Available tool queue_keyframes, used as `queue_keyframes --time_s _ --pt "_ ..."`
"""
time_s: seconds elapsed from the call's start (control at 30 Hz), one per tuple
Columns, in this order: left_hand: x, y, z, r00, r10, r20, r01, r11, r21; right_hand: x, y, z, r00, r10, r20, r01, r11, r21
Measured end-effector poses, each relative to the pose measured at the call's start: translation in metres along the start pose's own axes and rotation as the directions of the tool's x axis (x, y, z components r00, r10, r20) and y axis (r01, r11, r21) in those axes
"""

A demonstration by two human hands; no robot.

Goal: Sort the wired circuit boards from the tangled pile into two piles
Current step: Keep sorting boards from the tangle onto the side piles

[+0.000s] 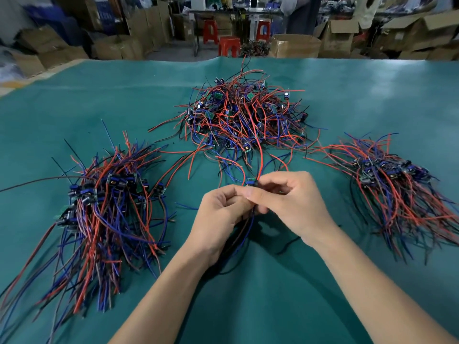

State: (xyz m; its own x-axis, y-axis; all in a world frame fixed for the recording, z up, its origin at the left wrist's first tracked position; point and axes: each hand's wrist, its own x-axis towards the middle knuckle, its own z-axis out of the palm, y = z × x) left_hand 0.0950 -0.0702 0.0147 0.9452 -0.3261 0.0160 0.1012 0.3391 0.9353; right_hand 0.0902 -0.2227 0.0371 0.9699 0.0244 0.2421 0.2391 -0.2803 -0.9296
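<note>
Bare mat [323, 155] separates tangled pile [243, 112] and right pile [397, 180].

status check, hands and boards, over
Left hand and right hand both pinch one small wired circuit board. Its red wire trails into the tangled centre pile.

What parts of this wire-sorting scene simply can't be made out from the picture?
Head view, the only one:
- The held circuit board: mostly covered by the left hand and right hand.
- Left pile: wires run off the left and bottom edges and are blurred.
- Right pile: cut by the right edge.
- Tangled pile: boards too small to tell types.
</note>
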Motion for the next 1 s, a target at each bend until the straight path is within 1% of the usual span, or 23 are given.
queue_keyframes --time_s 0.1,0.17,0.27,0.37,0.47,0.6,0.7,0.83,0.9,1.0 --pt "0.001 -0.002 0.0 1.0 -0.011 -0.017 0.012 0.999 0.05 0.0 0.0 -0.001 0.999 0.039 -0.015 -0.036 0.988 0.149" --pt "0.001 -0.001 0.0 1.0 -0.001 0.014 0.0 0.999 0.051 0.0 -0.001 -0.002 0.998 0.057 -0.007 -0.055 0.983 0.174" --pt "0.001 -0.002 -0.002 0.998 0.012 0.064 -0.012 1.0 0.007 0.001 -0.001 -0.003 0.99 0.122 -0.068 -0.104 0.969 0.223" --pt "0.001 -0.002 -0.002 0.998 0.015 0.06 -0.018 0.999 0.048 0.001 -0.002 -0.007 0.978 0.174 -0.115 -0.139 0.954 0.267" --pt "0.001 0.0 0.001 0.998 0.028 0.054 -0.036 0.988 0.152 0.004 -0.003 -0.009 0.962 0.221 -0.161 -0.159 0.932 0.327" --pt "0.0 0.002 0.001 0.996 0.016 0.087 -0.027 0.992 0.124 0.006 -0.005 -0.012 0.937 0.278 -0.212 -0.182 0.906 0.383" --pt "-0.001 0.004 0.003 0.995 0.011 0.098 -0.024 0.991 0.132 0.009 -0.008 -0.017 0.906 0.34 -0.253 -0.188 0.857 0.481" --pt "-0.002 0.004 0.006 0.994 -0.002 0.106 -0.012 0.991 0.137 0.016 -0.018 -0.035 0.842 0.409 -0.352 -0.12 0.779 0.616" --pt "-0.003 0.006 0.006 0.994 -0.005 0.11 -0.011 0.99 0.141 0.017 -0.03 -0.049 0.818 0.392 -0.421 -0.045 0.773 0.633" --pt "-0.003 0.007 0.007 0.996 -0.016 0.09 0.005 0.993 0.118 0.019 -0.062 -0.078 0.8 0.312 -0.513 0.111 0.764 0.636"
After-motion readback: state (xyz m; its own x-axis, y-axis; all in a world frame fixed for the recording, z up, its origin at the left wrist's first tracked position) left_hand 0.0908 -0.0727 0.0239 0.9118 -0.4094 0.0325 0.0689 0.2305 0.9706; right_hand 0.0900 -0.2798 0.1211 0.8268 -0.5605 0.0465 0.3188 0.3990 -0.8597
